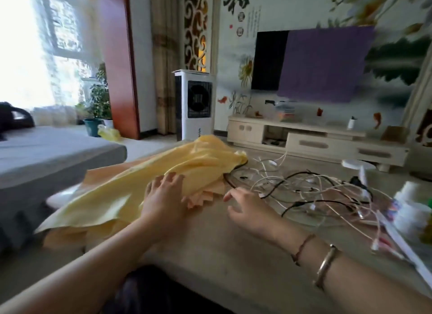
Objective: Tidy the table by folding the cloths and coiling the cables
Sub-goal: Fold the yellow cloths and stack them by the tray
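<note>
A big yellow cloth [131, 187] lies rumpled across the left half of the beige table [210, 239], over some orange cloths [205, 195] whose edges stick out beneath it. My left hand [164, 194] rests flat on the yellow cloth's near edge with fingers spread. My right hand [247, 207] hovers just right of the cloths, fingers loosely apart and holding nothing. To its right sprawls a tangle of white and black cables [311, 192] on the table.
White containers [411, 206] and a magazine or booklet [402, 241] sit at the table's right edge. A grey sofa [42, 159] stands to the left. Beyond the table are a white fan unit [195, 103] and a low TV cabinet [315, 138].
</note>
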